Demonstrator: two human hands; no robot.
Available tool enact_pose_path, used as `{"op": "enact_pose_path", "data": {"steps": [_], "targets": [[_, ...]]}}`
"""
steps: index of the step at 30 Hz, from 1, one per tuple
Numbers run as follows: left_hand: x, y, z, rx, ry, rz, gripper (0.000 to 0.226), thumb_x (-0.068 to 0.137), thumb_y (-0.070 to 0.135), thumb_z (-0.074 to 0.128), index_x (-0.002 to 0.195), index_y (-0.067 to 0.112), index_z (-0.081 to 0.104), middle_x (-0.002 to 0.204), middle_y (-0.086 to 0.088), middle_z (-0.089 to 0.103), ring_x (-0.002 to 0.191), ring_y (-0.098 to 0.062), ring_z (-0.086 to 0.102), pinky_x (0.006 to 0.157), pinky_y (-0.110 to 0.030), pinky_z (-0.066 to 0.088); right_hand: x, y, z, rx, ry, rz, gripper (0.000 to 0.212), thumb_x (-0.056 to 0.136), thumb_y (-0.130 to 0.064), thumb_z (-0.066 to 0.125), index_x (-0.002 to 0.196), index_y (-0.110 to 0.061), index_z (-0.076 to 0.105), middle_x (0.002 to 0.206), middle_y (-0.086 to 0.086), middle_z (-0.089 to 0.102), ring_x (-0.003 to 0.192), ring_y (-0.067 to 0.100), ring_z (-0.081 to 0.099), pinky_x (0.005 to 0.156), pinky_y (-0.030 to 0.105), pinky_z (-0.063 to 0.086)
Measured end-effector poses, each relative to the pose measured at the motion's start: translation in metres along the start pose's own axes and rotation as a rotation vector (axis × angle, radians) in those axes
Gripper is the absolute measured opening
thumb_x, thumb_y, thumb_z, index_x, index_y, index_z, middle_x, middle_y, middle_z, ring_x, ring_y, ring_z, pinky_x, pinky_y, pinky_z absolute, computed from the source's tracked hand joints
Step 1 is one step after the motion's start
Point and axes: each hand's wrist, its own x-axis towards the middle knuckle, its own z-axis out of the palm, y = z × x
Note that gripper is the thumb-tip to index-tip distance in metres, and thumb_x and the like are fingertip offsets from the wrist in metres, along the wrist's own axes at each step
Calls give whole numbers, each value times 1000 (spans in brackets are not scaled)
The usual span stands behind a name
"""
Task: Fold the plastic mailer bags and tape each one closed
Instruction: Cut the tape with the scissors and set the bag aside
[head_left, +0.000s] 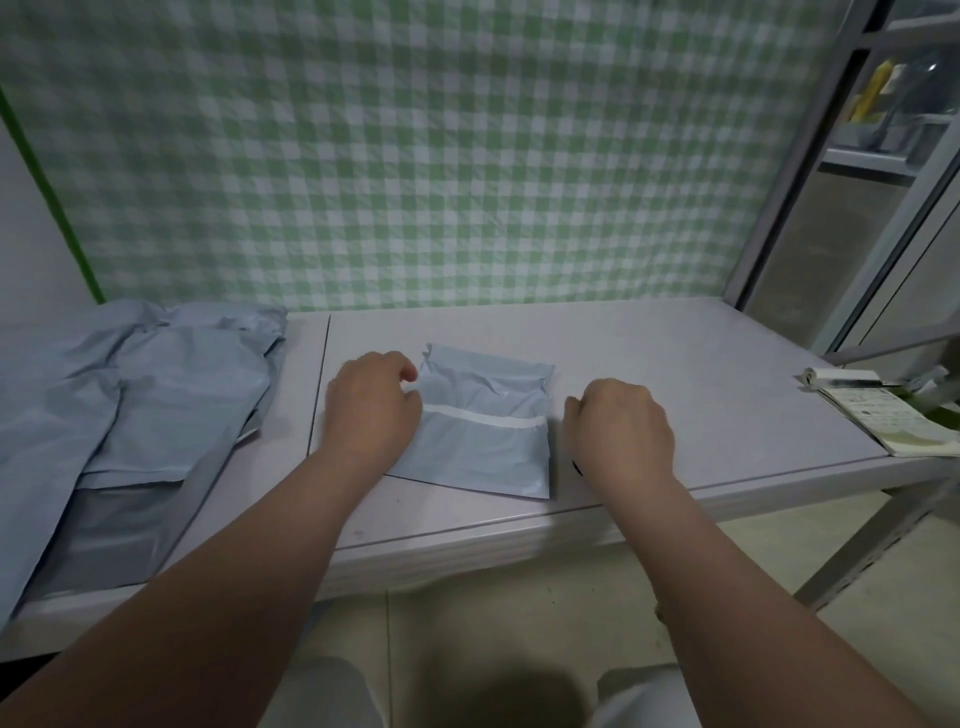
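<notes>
person, two arms in view. left hand (371, 405) and right hand (618, 431): both bare, nothing worn on the fingers that show. forearms (249, 561): bare along their whole visible length, from wrist to the lower corners of the frame. thin dark mark (576, 467) at the inner side of the right wrist, too small to identify. trousers (324, 693): light grey cloth, seen as two rounded knees at the bottom edge, blurred; seams and weave cannot be made out.
</notes>
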Motion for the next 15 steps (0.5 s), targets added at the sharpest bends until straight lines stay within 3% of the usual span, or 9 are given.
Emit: {"op": "enact_pose_path", "data": {"steps": [3,6,7,9,11,15], "targets": [[-2,13,4,-25,-159,109,26,88,9,52,109,11,68,115,-7,65,111,-27,55,94,-32,40,10,-11,8,154,-147,78,30,94,-32,47,75,-10,48,88,10,54,82,29,52,67,27,35],[-5,16,11,44,-274,197,14,84,4,48,77,10,58,88,-9,65,95,-31,58,74,-33,40,19,-17,15,215,-210,111,24,93,-29,51,103,-8,59,107,11,60,97,28,57,70,25,35],[-5,15,13,69,-289,198,18,83,3,48,68,13,49,79,-9,60,89,-32,57,68,-32,35,22,-17,18,229,-223,119,19,92,-24,52,102,-9,59,105,9,60,90,26,56,67,23,35],[-4,13,16,92,-302,177,29,82,2,47,60,16,36,72,-6,52,83,-31,54,63,-31,29,31,-15,23,254,-260,154,8,88,-15,53,82,-11,54,91,6,59,69,18,49,55,21,33],[-3,12,16,102,-297,164,34,82,3,46,57,19,30,70,-3,45,82,-30,52,62,-31,30,37,-13,23,306,-283,208,24,86,-16,57,65,-11,45,72,2,52,58,15,44,45,23,28],[1,16,13,103,-319,114,29,84,5,45,61,18,34,75,-4,45,81,-27,48,65,-30,32,46,-13,19,676,-321,303,31,87,-23,61,64,-9,46,71,8,54,75,27,55,64,29,41]]}}
